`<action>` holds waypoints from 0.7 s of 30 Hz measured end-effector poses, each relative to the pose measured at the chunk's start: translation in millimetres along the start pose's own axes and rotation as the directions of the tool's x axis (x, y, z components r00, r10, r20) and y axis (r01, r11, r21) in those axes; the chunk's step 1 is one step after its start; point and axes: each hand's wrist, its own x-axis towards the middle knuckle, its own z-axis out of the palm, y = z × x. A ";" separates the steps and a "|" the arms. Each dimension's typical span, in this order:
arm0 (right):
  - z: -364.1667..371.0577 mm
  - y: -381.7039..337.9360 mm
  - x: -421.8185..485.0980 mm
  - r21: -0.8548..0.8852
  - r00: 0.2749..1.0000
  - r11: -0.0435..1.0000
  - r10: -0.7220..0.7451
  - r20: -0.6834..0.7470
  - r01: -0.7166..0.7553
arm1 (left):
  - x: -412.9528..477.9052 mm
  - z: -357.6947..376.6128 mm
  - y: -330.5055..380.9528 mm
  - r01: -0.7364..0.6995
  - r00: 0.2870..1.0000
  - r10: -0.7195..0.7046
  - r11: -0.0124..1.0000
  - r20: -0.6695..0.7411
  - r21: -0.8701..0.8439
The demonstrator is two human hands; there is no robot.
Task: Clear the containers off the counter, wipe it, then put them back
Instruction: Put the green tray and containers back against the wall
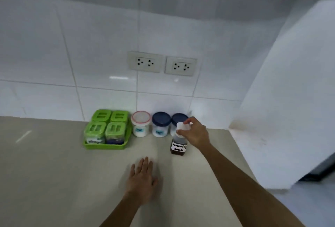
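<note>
A small bottle of dark seasoning sauce (178,147) with a white cap stands on the beige counter (54,172). My right hand (194,133) grips it around the cap and neck. Behind it, against the tiled wall, stand a red-rimmed white jar (140,125), a blue-lidded jar (161,124) and a second blue-lidded jar (178,118), partly hidden by my hand. A green tray (106,146) at the left holds several green-lidded square containers. My left hand (142,181) lies flat on the counter, fingers spread, holding nothing.
Two double wall sockets (162,64) sit in the white tiles above the jars. A white wall or cabinet side (290,99) closes the counter on the right. The counter's right edge runs down past my right forearm.
</note>
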 end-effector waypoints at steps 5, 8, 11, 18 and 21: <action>-74.1 67.7 38.5 -0.017 0.987 0.998 0.056 -0.151 -0.059 | 52.1 -9.7 73.2 0.033 0.990 -0.017 0.992 0.140 -0.119; -92.1 95.6 68.3 0.031 0.985 0.998 0.063 -0.162 -0.059 | 73.1 3.8 92.1 0.096 0.990 -0.083 0.988 0.114 -0.118; -98.2 113.3 100.4 0.055 0.988 0.998 0.047 -0.149 -0.040 | 77.9 11.4 99.8 0.148 0.989 -0.145 0.984 0.037 -0.100; -70.5 133.9 147.1 0.080 0.992 0.997 0.001 -0.126 0.010 | 79.6 19.6 97.5 0.146 0.989 -0.144 0.986 0.021 -0.080; -70.5 137.2 155.7 0.081 0.991 0.996 -0.021 -0.129 0.032 | 80.7 18.3 99.0 0.145 0.989 -0.143 0.987 0.035 -0.063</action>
